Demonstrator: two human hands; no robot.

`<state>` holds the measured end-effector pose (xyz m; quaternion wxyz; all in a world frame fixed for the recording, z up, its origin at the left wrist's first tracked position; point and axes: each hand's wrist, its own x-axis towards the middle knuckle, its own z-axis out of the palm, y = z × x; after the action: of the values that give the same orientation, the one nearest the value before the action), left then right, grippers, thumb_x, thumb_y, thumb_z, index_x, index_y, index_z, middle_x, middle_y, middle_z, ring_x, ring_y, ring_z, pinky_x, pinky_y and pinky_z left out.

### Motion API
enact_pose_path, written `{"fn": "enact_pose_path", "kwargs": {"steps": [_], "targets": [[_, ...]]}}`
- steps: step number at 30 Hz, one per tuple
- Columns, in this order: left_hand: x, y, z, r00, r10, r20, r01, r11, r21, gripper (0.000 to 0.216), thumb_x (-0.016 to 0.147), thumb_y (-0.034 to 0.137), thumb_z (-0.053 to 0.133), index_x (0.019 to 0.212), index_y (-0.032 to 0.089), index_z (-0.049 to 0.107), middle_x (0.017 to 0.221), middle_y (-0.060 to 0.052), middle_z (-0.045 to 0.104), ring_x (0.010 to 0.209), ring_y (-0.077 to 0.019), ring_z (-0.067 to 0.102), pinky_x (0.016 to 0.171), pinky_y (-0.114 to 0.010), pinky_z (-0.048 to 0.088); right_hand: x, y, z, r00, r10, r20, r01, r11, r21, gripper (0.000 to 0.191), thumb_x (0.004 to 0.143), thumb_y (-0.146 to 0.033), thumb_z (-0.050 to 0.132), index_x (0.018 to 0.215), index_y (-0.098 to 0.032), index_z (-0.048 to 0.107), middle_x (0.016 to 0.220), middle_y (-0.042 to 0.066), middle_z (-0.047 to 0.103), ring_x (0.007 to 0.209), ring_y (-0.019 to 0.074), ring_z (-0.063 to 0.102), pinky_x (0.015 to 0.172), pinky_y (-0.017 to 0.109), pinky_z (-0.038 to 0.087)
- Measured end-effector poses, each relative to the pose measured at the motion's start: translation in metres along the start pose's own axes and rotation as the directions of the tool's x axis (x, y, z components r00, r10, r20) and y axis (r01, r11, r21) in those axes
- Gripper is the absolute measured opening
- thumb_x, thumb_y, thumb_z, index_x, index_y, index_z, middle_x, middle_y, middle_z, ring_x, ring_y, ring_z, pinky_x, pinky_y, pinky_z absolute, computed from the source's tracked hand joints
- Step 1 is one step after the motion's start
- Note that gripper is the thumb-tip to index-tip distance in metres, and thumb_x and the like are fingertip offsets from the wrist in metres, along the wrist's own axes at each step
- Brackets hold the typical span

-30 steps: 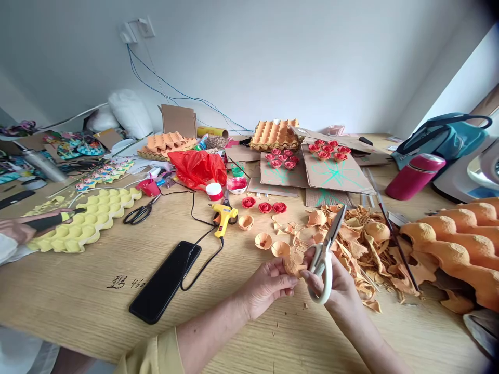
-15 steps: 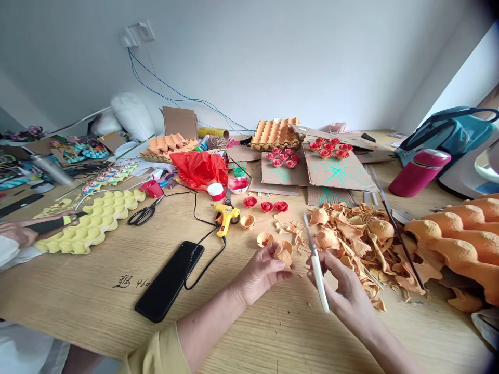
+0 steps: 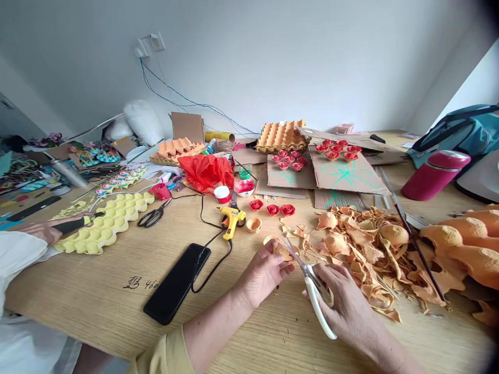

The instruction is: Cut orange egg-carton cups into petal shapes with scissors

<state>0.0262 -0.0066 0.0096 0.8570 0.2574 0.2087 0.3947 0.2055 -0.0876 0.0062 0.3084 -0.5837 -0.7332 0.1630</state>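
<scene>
Between the thumb and fingers of my left hand (image 3: 262, 278) is a small orange egg-carton piece (image 3: 282, 251). White-handled scissors (image 3: 315, 291) are gripped in my right hand (image 3: 345, 298), their blades slightly parted and pointing at that piece; whether they touch it I cannot tell. Behind my left fingers, another cut orange cup is partly hidden on the table. A little farther back stands an orange cup (image 3: 254, 225). Torn orange carton scraps (image 3: 354, 249) lie heaped to the right of the scissors.
A yellow glue gun (image 3: 233, 221) and a black phone (image 3: 177, 283) lie left of my hands. Red paper roses (image 3: 273, 210) sit beyond, others on cardboard (image 3: 343, 174). A pink bottle (image 3: 435, 175) stands right. At far left another person's hand (image 3: 39, 232) works by a yellow egg tray (image 3: 105, 223).
My right hand has turned the scissors so the blades now point left toward the orange piece, close to my left fingers. The whole view has shifted slightly.
</scene>
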Motion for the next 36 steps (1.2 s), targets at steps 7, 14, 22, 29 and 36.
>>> {"fn": "enact_pose_path", "kwargs": {"steps": [7, 14, 22, 29, 36], "targets": [[-0.0013, 0.0012, 0.001, 0.999, -0.021, 0.037, 0.021, 1.0, -0.001, 0.037, 0.066, 0.017, 0.086, 0.092, 0.021, 0.06, 0.093, 0.002, 0.067, 0.09, -0.0129, 0.063, 0.084, -0.027, 0.047, 0.0003, 0.0001, -0.0001, 0.999, -0.041, 0.025, 0.043, 0.996, -0.074, 0.023, 0.09, -0.03, 0.061, 0.076, -0.025, 0.043, 0.073, -0.001, 0.059, 0.069, 0.0199, 0.055, 0.081, 0.042, 0.042], [-0.0014, -0.0016, -0.0004, 0.998, -0.006, 0.058, 0.003, 0.999, 0.055, 0.034, 0.067, 0.017, 0.085, 0.089, 0.02, 0.06, 0.089, 0.002, 0.065, 0.088, -0.0125, 0.062, 0.083, -0.027, 0.048, 0.0, -0.0002, -0.0017, 0.997, -0.074, 0.022, 0.075, 0.994, -0.079, 0.022, 0.087, -0.022, 0.063, 0.079, -0.025, 0.043, 0.073, -0.002, 0.058, 0.069, 0.0191, 0.055, 0.086, 0.043, 0.04], [-0.0016, -0.002, 0.0002, 0.998, 0.002, 0.068, -0.007, 0.998, 0.07, 0.033, 0.068, 0.016, 0.085, 0.088, 0.02, 0.06, 0.09, 0.001, 0.064, 0.089, -0.0134, 0.062, 0.084, -0.028, 0.049, -0.0006, 0.0002, -0.0022, 0.993, -0.116, -0.002, 0.115, 0.987, -0.114, 0.019, 0.086, -0.023, 0.064, 0.082, -0.024, 0.045, 0.074, -0.002, 0.059, 0.069, 0.019, 0.056, 0.091, 0.045, 0.038], [-0.001, -0.0019, -0.0003, 0.995, 0.005, 0.1, -0.011, 0.998, 0.061, 0.031, 0.069, 0.015, 0.085, 0.087, 0.019, 0.06, 0.089, 0.002, 0.064, 0.089, -0.0123, 0.063, 0.085, -0.028, 0.05, -0.0013, 0.0002, -0.0026, 0.99, -0.143, -0.019, 0.14, 0.985, -0.105, 0.024, 0.091, -0.028, 0.061, 0.077, -0.023, 0.042, 0.07, -0.004, 0.053, 0.066, 0.0163, 0.051, 0.089, 0.043, 0.038], [-0.0014, -0.0019, -0.0012, 0.994, -0.018, 0.111, 0.012, 0.999, 0.05, 0.034, 0.067, 0.019, 0.086, 0.092, 0.019, 0.063, 0.092, 0.001, 0.066, 0.09, -0.0128, 0.064, 0.085, -0.027, 0.05, -0.0048, 0.0014, -0.0016, 0.99, -0.144, 0.003, 0.144, 0.989, -0.038, 0.029, 0.094, -0.03, 0.057, 0.074, -0.023, 0.037, 0.067, -0.004, 0.05, 0.065, 0.0158, 0.046, 0.077, 0.035, 0.039]]}}
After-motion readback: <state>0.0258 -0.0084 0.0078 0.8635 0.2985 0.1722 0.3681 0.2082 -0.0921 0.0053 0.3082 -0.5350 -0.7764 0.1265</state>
